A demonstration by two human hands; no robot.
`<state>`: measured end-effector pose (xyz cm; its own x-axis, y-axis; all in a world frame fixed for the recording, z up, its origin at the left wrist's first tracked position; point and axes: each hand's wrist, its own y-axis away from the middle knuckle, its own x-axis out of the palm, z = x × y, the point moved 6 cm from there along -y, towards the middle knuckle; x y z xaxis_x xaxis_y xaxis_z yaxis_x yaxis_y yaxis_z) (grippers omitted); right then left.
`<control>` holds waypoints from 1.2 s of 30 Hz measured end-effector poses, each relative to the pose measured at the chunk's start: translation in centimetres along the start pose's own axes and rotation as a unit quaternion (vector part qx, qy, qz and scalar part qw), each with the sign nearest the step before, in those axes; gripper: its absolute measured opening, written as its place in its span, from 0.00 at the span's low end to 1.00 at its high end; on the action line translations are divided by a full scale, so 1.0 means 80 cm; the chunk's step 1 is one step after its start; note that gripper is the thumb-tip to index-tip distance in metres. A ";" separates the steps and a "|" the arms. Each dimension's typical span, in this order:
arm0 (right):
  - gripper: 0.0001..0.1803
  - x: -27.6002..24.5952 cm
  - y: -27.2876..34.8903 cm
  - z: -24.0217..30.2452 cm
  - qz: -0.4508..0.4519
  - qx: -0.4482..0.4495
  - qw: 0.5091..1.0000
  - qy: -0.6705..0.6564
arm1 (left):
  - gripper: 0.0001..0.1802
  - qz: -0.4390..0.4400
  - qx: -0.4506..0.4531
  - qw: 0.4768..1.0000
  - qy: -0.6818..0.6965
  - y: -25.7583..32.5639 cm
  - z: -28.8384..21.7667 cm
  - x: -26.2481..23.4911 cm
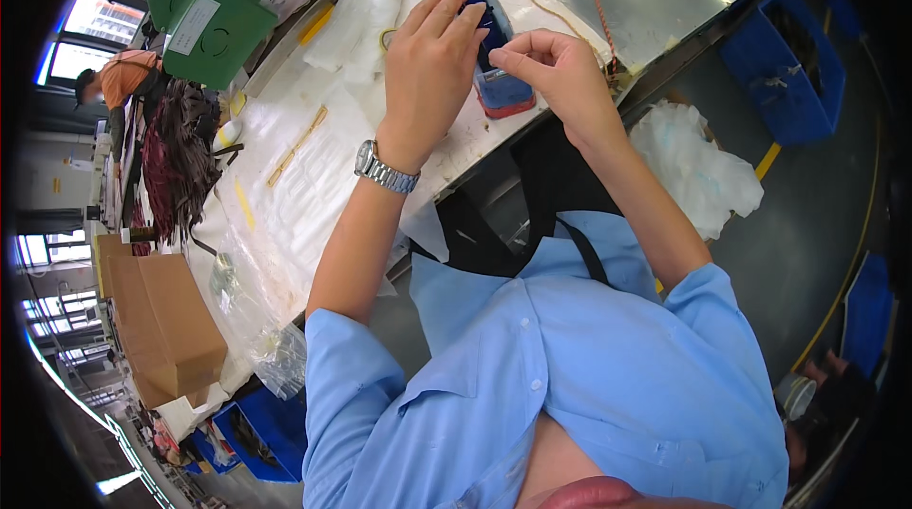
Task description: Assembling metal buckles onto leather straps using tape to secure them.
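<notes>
My left hand (432, 62), with a silver wristwatch (385, 169) at its wrist, reaches over the left side of a small blue tray (506, 91) with a red base. Its fingers are stretched forward and slightly apart; its thumb is hidden. Close to the tray's right side, my right hand (560, 76) is closed in a pinch, thumb against forefinger. Whatever sits in that pinch is too small to name. Dark blue contents show inside the tray between the hands. A yellow-rimmed ring (387, 38) lies beside my left hand, partly covered by it.
Clear plastic sheeting (285, 233) and a white crumpled bag (366, 24) cover parts of the white worktable. A green machine (214, 29) stands at the far left, near hanging dark strips (180, 153) and a cardboard box (166, 319). Blue crates (788, 72) are on the floor. Another person (128, 81) bends at left.
</notes>
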<state>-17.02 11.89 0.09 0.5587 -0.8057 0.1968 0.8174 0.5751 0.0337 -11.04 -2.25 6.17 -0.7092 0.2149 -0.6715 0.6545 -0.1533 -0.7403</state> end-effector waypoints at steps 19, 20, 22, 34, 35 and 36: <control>0.06 -0.038 0.125 -0.132 0.000 -0.040 0.990 0.133 | 0.23 0.048 -0.108 0.990 0.082 -0.013 0.035 -0.014; 0.06 -0.033 0.128 -0.133 0.009 -0.041 0.993 0.107 | 0.18 0.030 -0.127 0.991 0.036 0.001 0.060 -0.030; 0.06 -0.038 0.132 -0.135 0.009 -0.041 0.996 0.081 | 0.10 0.011 -0.157 0.987 -0.037 0.026 0.104 -0.075; 0.05 -0.010 0.152 -0.098 0.066 0.026 0.996 -0.045 | 0.05 0.247 -0.143 0.945 -0.160 0.192 0.232 -0.087; 0.05 -0.006 0.152 -0.099 0.075 0.031 0.995 -0.053 | 0.04 0.250 -0.144 0.942 -0.171 0.192 0.235 -0.084; 0.05 -0.004 0.154 -0.098 0.081 0.037 0.994 -0.061 | 0.04 0.250 -0.140 0.945 -0.160 0.194 0.236 -0.083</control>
<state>-6.06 18.12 -7.26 0.6581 -0.6805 0.3222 0.7026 0.7089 0.0621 -1.17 -24.28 -1.47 -0.3072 -0.1256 -0.9433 0.9403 0.1126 -0.3212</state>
